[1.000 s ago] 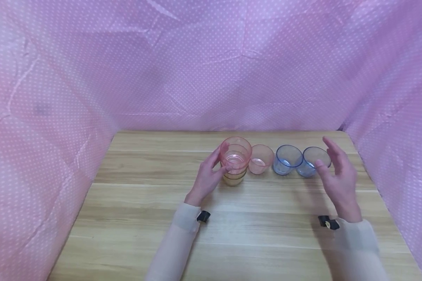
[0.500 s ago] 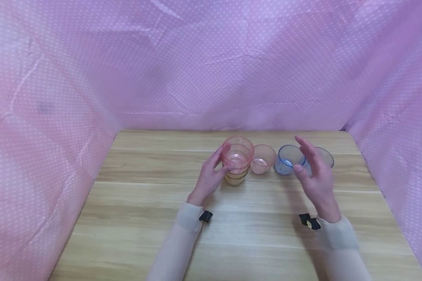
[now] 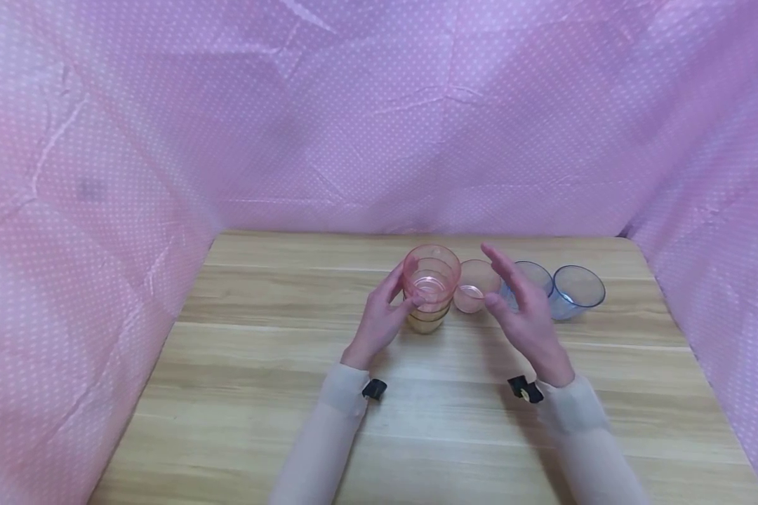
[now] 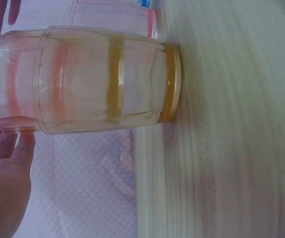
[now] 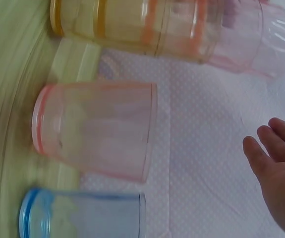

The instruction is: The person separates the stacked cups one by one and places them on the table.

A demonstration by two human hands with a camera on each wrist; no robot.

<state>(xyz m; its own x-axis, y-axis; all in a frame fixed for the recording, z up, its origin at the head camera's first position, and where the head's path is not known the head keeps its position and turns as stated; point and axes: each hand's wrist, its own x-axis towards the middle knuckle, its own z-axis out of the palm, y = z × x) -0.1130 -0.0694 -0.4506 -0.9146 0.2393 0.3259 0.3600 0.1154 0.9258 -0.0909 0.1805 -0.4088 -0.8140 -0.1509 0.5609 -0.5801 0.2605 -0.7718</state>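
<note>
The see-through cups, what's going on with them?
A person has both hands at some cups on a wooden table. The left hand holds the upper part of a stack of cups, with pink cups nested above yellow cups. The right hand is empty, its fingers spread near a single pink cup beside the stack but apart from it. Two blue cups stand further right, not in the stack.
</note>
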